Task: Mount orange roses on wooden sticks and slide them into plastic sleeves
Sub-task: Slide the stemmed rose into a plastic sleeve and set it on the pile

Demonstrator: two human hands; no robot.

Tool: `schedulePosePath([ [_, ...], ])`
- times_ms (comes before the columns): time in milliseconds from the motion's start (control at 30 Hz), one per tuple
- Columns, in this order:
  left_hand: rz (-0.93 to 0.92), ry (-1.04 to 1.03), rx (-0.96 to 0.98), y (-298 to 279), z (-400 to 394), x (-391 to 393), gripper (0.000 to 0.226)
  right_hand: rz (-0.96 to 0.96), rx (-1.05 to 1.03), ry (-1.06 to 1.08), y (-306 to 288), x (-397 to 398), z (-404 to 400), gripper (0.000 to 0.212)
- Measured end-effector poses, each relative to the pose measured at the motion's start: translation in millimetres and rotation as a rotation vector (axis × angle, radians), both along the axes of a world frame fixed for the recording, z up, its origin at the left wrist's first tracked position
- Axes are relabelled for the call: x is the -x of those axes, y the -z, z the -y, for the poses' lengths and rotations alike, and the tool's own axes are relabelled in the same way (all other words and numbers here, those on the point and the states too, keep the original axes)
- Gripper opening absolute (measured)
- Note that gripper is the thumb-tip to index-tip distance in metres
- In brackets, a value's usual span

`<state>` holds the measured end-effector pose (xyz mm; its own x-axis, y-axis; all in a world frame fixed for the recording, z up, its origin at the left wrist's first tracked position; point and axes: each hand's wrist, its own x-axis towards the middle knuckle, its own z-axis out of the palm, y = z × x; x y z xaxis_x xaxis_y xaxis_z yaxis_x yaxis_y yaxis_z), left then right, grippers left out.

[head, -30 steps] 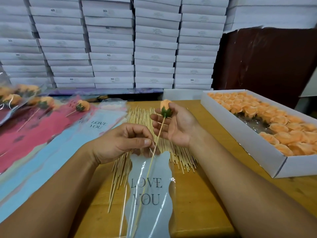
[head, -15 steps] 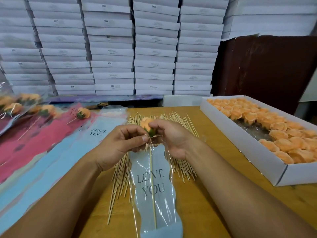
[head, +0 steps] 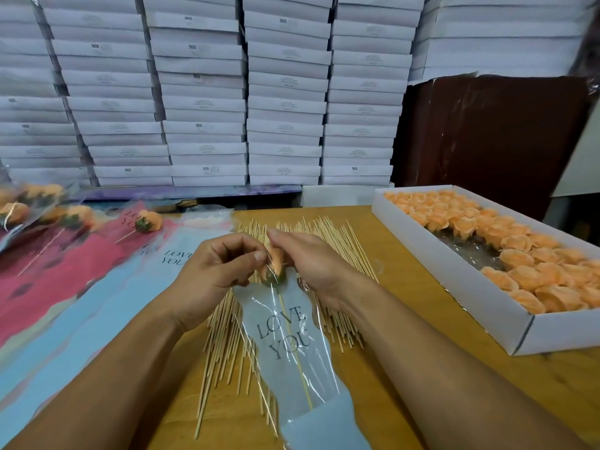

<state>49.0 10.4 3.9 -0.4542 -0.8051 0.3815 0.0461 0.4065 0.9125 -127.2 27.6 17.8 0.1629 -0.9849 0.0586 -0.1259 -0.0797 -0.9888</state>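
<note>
Your left hand (head: 217, 274) pinches the mouth of the sleeve (head: 292, 349) between thumb and forefinger, and your right hand (head: 308, 264) curls around the rose (head: 276, 261) from the other side, fingers closed on the bloom and the film beside it. The rose sits right at the sleeve's opening, between your two hands, with its stick (head: 295, 349) running down inside the plastic.

A second ago you held the rose up clear of the sleeve with only the stick's tip entering; half a second ago the bloom had dropped to the mouth. Now the stick reaches well down toward the sleeve's blue lower end, so this insertion looks nearly finished and probably needs only seating the bloom before you set it aside.

The sleeve reads "LOVE YOU". The same words show on the spare sleeves (head: 97, 303) lying to your left, where finished roses (head: 147, 220) rest. Loose sticks (head: 337, 251) lie under your hands on the table (head: 406, 306). The tray (head: 454, 287) of roses stands to your right. Several stacked boxes (head: 285, 92) behind carry "SGS"; their smaller print is unreadable.
</note>
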Motion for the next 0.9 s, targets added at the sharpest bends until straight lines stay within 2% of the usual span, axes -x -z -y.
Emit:
schedulePosePath([
  [67, -0.002, -0.024, 0.002, 0.1, 0.2, 0.0, 0.011, 0.001, -0.028, 0.008, -0.1, -0.7, -0.3, 0.044],
  [267, -0.013, -0.061, 0.004, -0.4, 0.0, -0.9, 0.014, -0.043, -0.064, 0.058, -0.3, 1.3, -0.2, 0.046],
  [333, -0.04, -0.074, -0.005, -0.8, 0.9, -1.5, 0.018, -0.009, -0.09, 0.008, -0.7, 1.8, -1.1, 0.044],
  [433, -0.07, -0.134, -0.006, -1.9, 1.8, -1.9, 0.007, 0.059, -0.146, -0.053, -2.6, 3.9, -2.2, 0.04],
  [533, -0.08, -0.204, 0.005, -2.5, 3.5, -0.7, 0.019, 0.122, -0.241, -0.125, -4.4, 7.5, -4.6, 0.045],
  [600, -0.085, -0.258, 0.008, -3.0, 5.5, -1.1, 0.027, 0.114, -0.279, -0.184, -5.9, 8.5, -7.4, 0.049],
  [733, -0.148, -0.364, -0.002, -4.7, 12.3, -8.0, 0.019, 0.081, -0.313, -0.296, -5.0, 10.2, -8.4, 0.055],
  [833, -0.156, -0.488, 0.019, -7.2, 18.4, -14.9, 0.018, 0.042, -0.34, -0.443, -2.3, 9.1, -9.6, 0.035],
  [900, -0.136, -0.582, 0.046, -9.8, 21.9, -16.6, 0.015, 0.026, -0.379, -0.535, 1.9, 5.2, -11.5, 0.03],
])
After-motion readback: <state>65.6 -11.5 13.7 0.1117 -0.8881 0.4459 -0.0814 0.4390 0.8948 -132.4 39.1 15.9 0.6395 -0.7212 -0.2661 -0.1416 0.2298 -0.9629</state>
